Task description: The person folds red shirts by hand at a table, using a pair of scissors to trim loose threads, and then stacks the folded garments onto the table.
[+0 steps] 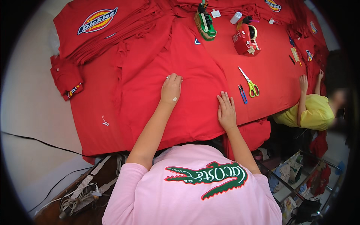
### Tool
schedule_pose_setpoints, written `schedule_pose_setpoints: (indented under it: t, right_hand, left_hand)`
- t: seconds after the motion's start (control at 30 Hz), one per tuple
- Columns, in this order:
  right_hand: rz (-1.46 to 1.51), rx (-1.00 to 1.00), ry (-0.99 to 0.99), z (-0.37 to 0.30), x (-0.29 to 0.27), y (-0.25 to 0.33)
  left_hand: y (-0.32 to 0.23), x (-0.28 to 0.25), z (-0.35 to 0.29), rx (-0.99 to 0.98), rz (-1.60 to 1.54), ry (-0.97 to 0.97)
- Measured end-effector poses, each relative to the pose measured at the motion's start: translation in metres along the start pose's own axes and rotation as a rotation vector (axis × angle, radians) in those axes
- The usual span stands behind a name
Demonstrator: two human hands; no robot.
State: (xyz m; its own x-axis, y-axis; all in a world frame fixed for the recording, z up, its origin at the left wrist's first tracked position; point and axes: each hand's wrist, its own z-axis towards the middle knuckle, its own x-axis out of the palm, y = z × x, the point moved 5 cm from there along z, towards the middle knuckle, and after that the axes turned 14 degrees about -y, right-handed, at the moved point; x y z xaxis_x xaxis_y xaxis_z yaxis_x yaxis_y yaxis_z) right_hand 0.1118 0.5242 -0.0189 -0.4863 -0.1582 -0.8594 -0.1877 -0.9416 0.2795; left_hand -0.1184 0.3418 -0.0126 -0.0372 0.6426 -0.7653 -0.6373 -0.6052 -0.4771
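Note:
A red shirt (150, 82) lies spread on the red-covered table in front of me. On its middle rests my left hand (171, 89), fingers bent and drawn together. A tiny white speck shows at its fingertips; what it is, I cannot make out. A small pale sticker (174, 99) is stuck to the back of this hand. My right hand (227, 112) lies flat at the shirt's right edge, fingers stretched out and holding nothing. Right of it are blue thread snips (243, 94) and scissors (252, 87) with yellow-green handles.
Folded red shirts (108, 33) are piled at the back left. A green tape dispenser (205, 27), a red tape dispenser (245, 41) and a white bottle (236, 17) stand toward the back. At right, a person in a yellow shirt (315, 110) works. Cables (78, 200) hang lower left.

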Motion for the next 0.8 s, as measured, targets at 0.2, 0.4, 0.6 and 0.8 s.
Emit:
schedule_pose_setpoints:
  t: [0.2, 0.4, 0.6, 0.8]
  right_hand:
    - [0.105, 0.084, -0.074, -0.004, -0.020, -0.010]
    - [0.192, 0.206, -0.160, -0.055, -0.071, -0.044]
    - [0.258, 0.175, -0.003, -0.094, -0.094, -0.031]
    - [0.236, -0.006, 0.016, -0.087, -0.091, -0.007]
  left_hand:
    - [0.036, -0.052, -0.034, -0.491, -0.487, 0.040]
    - [0.033, -0.183, -0.220, -1.025, -1.238, 0.546]
    - [0.041, -0.221, -0.470, -0.915, 0.081, 0.898]
    - [-0.048, -0.163, -0.356, -0.730, -0.106, 0.624]
